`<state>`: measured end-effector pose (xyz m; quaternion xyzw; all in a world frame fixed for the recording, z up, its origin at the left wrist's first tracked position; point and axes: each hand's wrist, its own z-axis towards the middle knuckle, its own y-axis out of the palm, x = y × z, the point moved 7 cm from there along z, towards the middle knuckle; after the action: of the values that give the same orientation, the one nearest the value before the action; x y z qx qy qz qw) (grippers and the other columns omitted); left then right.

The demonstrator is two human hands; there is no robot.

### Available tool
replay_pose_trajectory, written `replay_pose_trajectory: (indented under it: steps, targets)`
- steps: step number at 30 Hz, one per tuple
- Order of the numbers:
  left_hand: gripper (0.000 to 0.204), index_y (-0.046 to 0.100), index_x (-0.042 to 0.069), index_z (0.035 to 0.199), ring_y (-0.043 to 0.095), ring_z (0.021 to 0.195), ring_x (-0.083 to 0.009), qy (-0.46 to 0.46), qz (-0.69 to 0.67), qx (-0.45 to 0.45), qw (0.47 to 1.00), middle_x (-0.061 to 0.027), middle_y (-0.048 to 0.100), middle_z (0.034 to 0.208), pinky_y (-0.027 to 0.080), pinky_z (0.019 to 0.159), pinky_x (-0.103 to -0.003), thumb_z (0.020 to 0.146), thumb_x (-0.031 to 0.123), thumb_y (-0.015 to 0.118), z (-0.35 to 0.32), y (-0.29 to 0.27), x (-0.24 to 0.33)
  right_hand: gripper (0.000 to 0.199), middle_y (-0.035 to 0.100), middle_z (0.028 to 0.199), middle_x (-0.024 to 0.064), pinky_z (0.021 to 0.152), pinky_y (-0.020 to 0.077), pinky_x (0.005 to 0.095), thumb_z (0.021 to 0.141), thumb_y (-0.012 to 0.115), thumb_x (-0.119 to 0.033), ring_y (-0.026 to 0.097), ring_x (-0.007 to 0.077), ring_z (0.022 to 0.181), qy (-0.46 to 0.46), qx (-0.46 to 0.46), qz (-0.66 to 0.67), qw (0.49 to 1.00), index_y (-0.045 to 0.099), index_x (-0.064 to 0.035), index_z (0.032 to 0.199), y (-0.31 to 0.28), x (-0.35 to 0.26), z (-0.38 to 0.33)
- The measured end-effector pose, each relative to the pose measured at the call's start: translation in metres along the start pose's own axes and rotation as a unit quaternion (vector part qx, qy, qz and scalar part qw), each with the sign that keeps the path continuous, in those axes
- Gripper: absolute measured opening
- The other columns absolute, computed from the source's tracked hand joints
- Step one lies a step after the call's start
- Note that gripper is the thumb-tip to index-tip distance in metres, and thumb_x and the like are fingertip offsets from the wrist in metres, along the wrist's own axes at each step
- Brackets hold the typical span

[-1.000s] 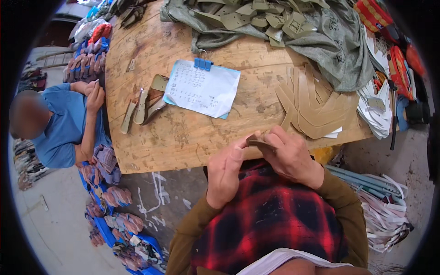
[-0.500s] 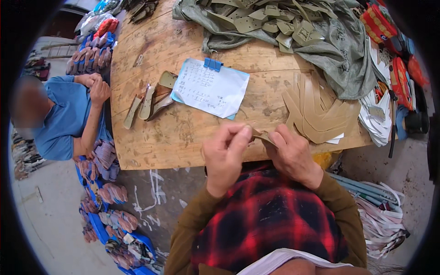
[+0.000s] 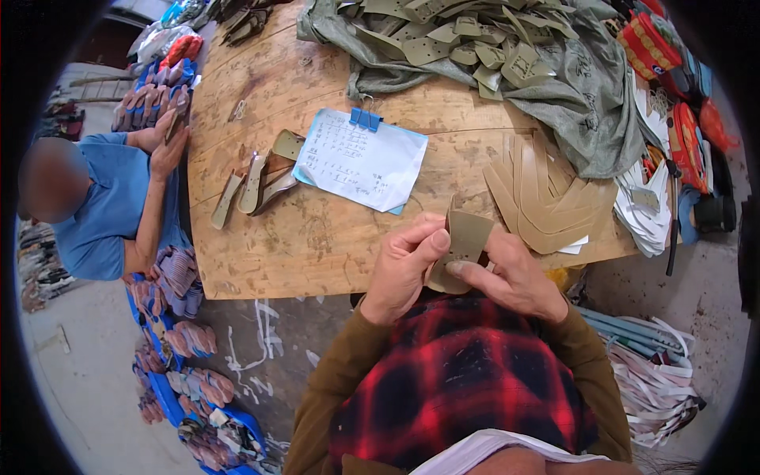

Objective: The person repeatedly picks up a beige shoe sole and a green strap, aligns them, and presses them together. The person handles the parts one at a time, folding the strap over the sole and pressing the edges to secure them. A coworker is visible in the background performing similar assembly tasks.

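Both hands hold an olive leather-like piece (image 3: 470,236) with small punched holes, folded over, above the table's near edge. My left hand (image 3: 400,267) pinches its left edge between thumb and fingers. My right hand (image 3: 522,277) grips it from the right, thumb pressed on its lower face and fingers behind, mostly hidden. Beyond them on the wooden table (image 3: 269,261) lies a blue clipboard with a handwritten white sheet (image 3: 364,162). Several similar olive pieces (image 3: 252,186) lie left of it. To the right of my hands rest flat tan V-shaped pieces (image 3: 546,202).
A heap of olive pieces (image 3: 443,36) sits on a grey-green cloth sack (image 3: 590,119) at the far side. White cut pieces (image 3: 643,210) hang over the right edge. At left a person in a blue shirt (image 3: 103,186) sits beside blue crates (image 3: 166,392) holding pinkish bundles.
The olive piece has turned from edge-on to showing its broad, holed face. My right thumb now presses on it. The other person's hands now hold a dark flat item.
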<state>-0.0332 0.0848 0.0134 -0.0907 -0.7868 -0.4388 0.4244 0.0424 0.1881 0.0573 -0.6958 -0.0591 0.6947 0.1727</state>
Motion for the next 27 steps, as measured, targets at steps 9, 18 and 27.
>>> replay_pose_trajectory:
  steps: [9,18,27]
  targets:
    - [0.027,0.065,0.002,0.101,0.052,0.079,-0.0071,0.032,0.172,0.013,0.984,0.0008,0.060,0.089,0.043,0.072,-0.024,0.101,0.027,0.056,0.020,-0.011,0.006,0.037,0.062,0.099,0.0209,0.079,0.0480,0.0437,0.085,0.063,-0.009,0.060,0.0406,0.091,0.041,-0.068,-0.017,0.997,0.055,0.0000,0.120,0.017,0.009,-0.004]
    - [0.033,0.062,-0.001,0.116,0.062,0.085,-0.0100,-0.069,0.281,-0.084,0.953,-0.0044,0.067,0.095,0.050,0.072,-0.028,0.101,0.028,0.054,-0.006,-0.023,-0.016,0.033,0.060,0.098,0.0205,0.076,0.0467,0.0460,0.085,0.063,-0.008,0.059,0.0410,0.087,-0.009,-0.049,-0.101,0.994,0.055,0.0003,0.116,0.001,0.006,-0.001]
    - [0.033,0.060,-0.003,0.120,0.065,0.107,-0.0255,0.184,0.462,-0.103,0.862,-0.0190,0.062,0.125,0.054,0.085,-0.032,0.088,0.005,0.067,-0.005,0.011,0.028,0.047,0.060,0.100,0.0179,0.081,0.0490,0.0386,0.081,0.073,-0.019,0.061,0.0351,0.093,-0.182,0.081,-0.264,0.944,0.053,-0.0011,0.119,0.001,-0.021,0.002]
